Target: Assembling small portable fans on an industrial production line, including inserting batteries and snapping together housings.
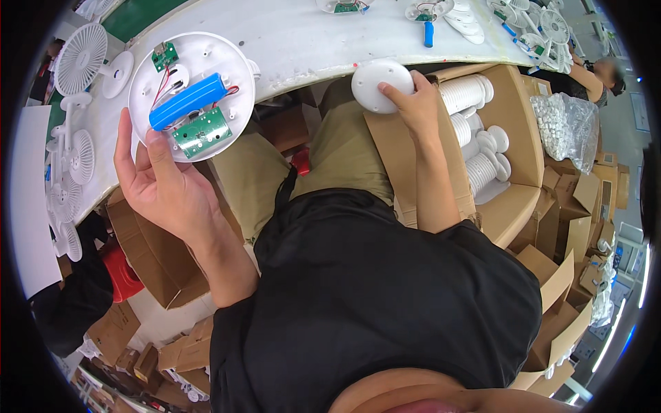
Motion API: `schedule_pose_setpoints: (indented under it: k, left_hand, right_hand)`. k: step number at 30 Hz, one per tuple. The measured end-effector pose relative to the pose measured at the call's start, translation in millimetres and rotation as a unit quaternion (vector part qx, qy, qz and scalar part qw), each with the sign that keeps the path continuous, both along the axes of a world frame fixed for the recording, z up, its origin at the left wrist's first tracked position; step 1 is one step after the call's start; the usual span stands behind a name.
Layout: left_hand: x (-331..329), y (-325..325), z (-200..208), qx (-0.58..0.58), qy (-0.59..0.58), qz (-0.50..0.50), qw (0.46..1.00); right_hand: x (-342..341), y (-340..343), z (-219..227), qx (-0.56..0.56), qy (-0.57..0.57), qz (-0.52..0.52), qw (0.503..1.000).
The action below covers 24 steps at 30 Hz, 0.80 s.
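Note:
My left hand grips the lower edge of a round white plastic fan base, its open inside facing up. Within that base lie a blue cylindrical battery, a green circuit board and a smaller green board, joined by thin red and black wires. My right hand holds a round white disc cover with small holes near its rim, thumb on top and fingers behind it. The cover is beside an open cardboard box at my right, apart from the base.
The cardboard box on my right holds stacks of white discs. White fans stand along the table at left. More fan parts and batteries lie at the far side. A clear bag of white pieces sits beyond the box.

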<state>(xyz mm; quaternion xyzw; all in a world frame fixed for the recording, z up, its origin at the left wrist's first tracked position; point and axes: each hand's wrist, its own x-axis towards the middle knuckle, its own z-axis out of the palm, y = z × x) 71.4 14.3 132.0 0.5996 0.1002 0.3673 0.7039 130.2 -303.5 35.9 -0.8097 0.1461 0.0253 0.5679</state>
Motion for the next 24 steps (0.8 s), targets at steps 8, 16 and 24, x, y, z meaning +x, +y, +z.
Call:
schedule_pose_setpoints:
  k: [8, 16, 24]
  left_hand:
    - [-7, -17, -5, -0.014, -0.010, -0.014, 1.000]
    - [-21, -40, -5, 0.038, 0.065, 0.023, 0.997]
    - [-28, -50, -26, 0.015, 0.023, 0.028, 0.999]
  right_hand:
    - [-13, 29, 20, 0.403, 0.007, 0.132, 0.906]
    - [-39, 96, 111, 0.437, -0.184, 0.248, 0.844]
    - [-37, 143, 98, 0.370, -0.245, 0.200, 0.873]
